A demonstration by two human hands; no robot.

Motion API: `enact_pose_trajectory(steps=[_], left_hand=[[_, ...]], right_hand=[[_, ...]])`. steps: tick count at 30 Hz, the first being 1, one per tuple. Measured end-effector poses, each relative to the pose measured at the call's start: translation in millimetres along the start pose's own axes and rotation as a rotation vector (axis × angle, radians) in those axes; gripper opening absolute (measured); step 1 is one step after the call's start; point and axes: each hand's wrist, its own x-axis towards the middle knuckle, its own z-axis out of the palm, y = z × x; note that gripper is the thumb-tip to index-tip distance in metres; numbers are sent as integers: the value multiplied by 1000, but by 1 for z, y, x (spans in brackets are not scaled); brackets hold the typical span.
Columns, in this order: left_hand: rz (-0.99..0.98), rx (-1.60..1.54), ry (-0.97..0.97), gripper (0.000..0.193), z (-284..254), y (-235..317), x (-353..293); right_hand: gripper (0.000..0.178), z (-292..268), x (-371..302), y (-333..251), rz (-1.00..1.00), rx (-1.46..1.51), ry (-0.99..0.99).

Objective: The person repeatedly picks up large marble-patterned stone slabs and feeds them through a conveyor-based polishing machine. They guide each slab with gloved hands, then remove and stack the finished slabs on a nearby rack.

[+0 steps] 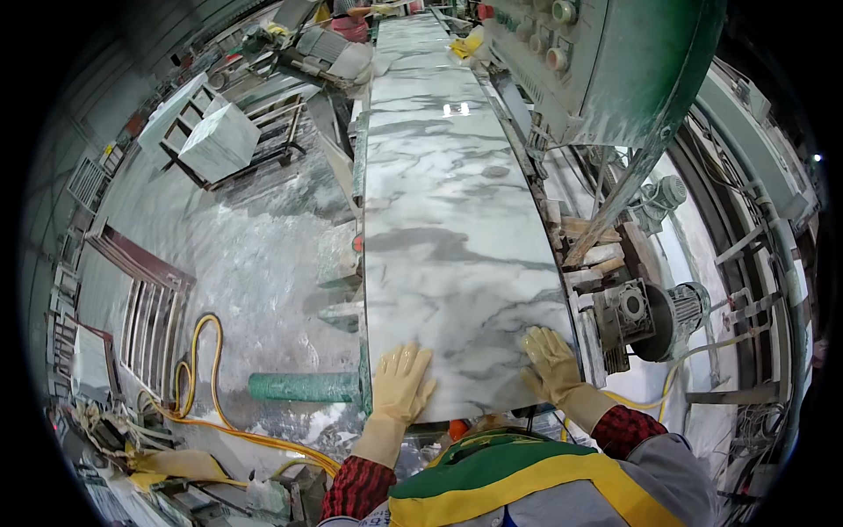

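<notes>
A long, polished marble slab (457, 237), white with grey veins, stretches away from me along a machine bed. Cream rubber gloves cover both hands. Near the slab's left front corner, my left hand (402, 386) lies flat with its fingers stretched forward. My right hand (553, 364) rests on the right edge of the slab, fingers spread and pointing ahead. Neither hand grips anything. Red-and-black checked cuffs show above the gloves.
A green control cabinet (606, 79) overhangs the far right. An electric motor (672, 318) sits beside the bed. On the left stand a green roller (303, 387), a yellow hose (215, 422), metal racks (149, 338) and a white block (219, 140). A yellow cloth (468, 42) lies at the far end.
</notes>
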Motion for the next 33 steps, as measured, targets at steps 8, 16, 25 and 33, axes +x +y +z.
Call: enact_pose_trajectory(steps=[8, 16, 25, 33], left_hand=[[-80, 58, 92, 53, -1, 7, -48], [-484, 32, 268, 60, -4, -11, -241], [-644, -128, 282, 59, 41, 54, -312], [-787, -164, 236, 60, 59, 115, -340]], right_hand=[[64, 65, 57, -104, -337, 177, -99], [54, 137, 135, -242, -506, 273, -163], [41, 83, 114, -196, -405, 171, -332], [49, 26, 67, -108, -370, -106, -401]])
